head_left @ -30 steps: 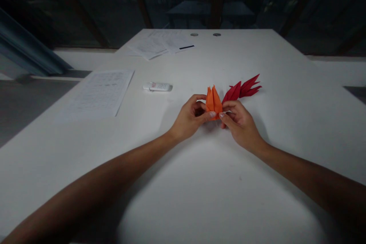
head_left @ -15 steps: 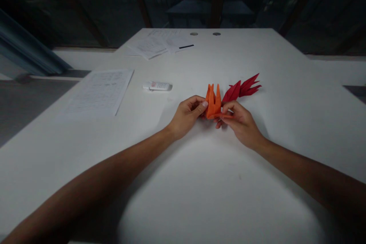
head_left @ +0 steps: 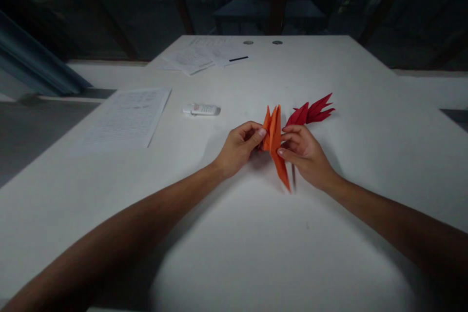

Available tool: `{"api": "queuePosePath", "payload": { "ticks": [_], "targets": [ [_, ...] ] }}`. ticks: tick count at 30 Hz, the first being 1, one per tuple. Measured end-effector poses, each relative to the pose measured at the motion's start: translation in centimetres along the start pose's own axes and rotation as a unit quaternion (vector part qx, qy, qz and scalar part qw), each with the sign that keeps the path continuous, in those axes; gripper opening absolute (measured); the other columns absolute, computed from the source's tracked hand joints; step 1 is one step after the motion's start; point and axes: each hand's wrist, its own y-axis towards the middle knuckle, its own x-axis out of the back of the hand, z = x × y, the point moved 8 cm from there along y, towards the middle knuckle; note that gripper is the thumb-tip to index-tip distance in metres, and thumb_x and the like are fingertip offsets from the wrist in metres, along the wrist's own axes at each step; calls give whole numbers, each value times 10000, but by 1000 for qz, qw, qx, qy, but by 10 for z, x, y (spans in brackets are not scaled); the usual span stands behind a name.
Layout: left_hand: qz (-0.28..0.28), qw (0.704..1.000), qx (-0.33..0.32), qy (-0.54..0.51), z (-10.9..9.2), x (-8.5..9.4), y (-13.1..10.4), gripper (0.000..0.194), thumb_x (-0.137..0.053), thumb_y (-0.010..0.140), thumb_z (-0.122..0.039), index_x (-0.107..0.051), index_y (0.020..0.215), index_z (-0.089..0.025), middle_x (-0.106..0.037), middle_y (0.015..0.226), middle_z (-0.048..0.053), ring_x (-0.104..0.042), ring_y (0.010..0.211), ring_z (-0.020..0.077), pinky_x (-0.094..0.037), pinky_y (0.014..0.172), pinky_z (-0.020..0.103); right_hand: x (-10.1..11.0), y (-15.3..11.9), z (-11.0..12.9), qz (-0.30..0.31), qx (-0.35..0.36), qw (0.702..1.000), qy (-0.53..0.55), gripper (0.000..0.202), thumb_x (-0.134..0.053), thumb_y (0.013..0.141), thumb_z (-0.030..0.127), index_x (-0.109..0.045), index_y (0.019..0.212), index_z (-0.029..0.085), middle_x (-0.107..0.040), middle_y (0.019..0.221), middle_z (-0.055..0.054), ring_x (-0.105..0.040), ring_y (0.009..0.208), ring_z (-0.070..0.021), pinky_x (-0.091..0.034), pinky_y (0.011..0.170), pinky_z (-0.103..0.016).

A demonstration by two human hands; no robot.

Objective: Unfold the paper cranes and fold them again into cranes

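A folded orange paper origami (head_left: 275, 129) with several pointed tips is held just above the white table. My left hand (head_left: 240, 146) pinches its left side between thumb and fingers. On the other side, my right hand (head_left: 306, 153) is closed, with its thumb pressed against the paper's right edge; the fingers behind are partly hidden. One long orange point hangs down toward me from between the hands. Just beyond my right hand lies a red folded paper piece (head_left: 317, 111) with several sharp points, its near end partly covered by my fingers.
A white glue bottle (head_left: 201, 109) lies left of the hands. Printed sheets (head_left: 122, 117) rest at the table's left side, with more papers (head_left: 197, 56) farther back beside a black strip (head_left: 239, 58). Two round inserts (head_left: 248, 43) are near the far edge.
The orange flap by my right hand has swung down from pointing right to hanging toward me. My right fingers have shifted up the paper's right side. My left hand keeps its hold.
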Motion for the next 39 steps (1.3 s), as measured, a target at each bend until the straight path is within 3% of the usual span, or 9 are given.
{"api": "queuePosePath", "payload": {
  "ticks": [5,7,10,12,17,24,27,33,39],
  "targets": [
    [-19,1000,15,-19,3,3,1,271,-746,876,-408,-646,920,-160,-607,699,-22,-555,599,83,-462,589,220,-3,1,2,14,6,1000,-20,425,-822,800,295,-622,1174,288,-723,1016,-17,-693,965,-218,-561,913,-393],
    [-32,999,20,-30,3,5,1,310,-755,864,-343,-627,1107,-200,-599,703,-42,-575,604,92,-473,587,225,-1,1,4,4,13,1000,-28,352,-812,809,298,-653,1123,282,-723,1056,-22,-684,1000,-223,-553,938,-402],
    [-51,998,18,-19,3,8,1,671,-721,861,-239,-432,1463,-296,-595,714,-65,-599,603,104,-485,580,230,5,3,5,-20,32,999,-27,231,-787,831,272,-674,1032,280,-707,1035,-4,-667,992,-203,-538,957,-390],
    [-46,999,15,16,2,7,1,702,-675,881,-226,-392,1519,-300,-618,741,-51,-593,596,103,-481,573,229,9,4,4,-39,41,998,-21,186,-766,845,260,-671,1004,281,-688,1008,9,-657,980,-190,-533,954,-376],
    [31,983,-1,179,-4,-10,-4,251,-563,965,-315,-723,1079,-160,-611,708,-7,-525,580,92,-427,567,223,21,3,6,-117,67,990,-29,211,-732,876,283,-651,1070,288,-677,1057,-2,-650,986,-192,-543,936,-376],
    [110,951,-39,287,-17,-29,-18,522,-497,1000,-515,-595,630,-161,-425,561,-40,-380,529,93,-287,528,244,25,0,31,-165,122,975,-91,167,-725,904,346,-642,1041,296,-680,1141,-30,-648,1070,-221,-534,969,-384],
    [104,961,-34,254,-15,-26,-17,519,-513,993,-527,-568,629,-161,-411,583,-34,-378,549,99,-291,533,251,20,0,29,-135,94,983,-78,190,-729,903,384,-621,1037,305,-689,1081,-23,-663,1015,-221,-553,937,-388],
    [94,991,-31,95,-13,-20,-10,332,-642,937,-485,-628,852,-164,-583,772,3,-510,690,114,-413,652,245,3,-3,8,-53,-5,999,-11,194,-734,904,382,-630,1045,297,-715,997,-8,-688,922,-201,-565,901,-370],
    [86,993,-7,79,-6,-20,-11,267,-737,875,-387,-595,837,-164,-565,744,-15,-498,656,95,-416,624,228,12,-2,4,-88,9,994,-61,266,-795,847,339,-611,1030,282,-669,1029,7,-648,917,-165,-539,841,-307]
  ]
}}
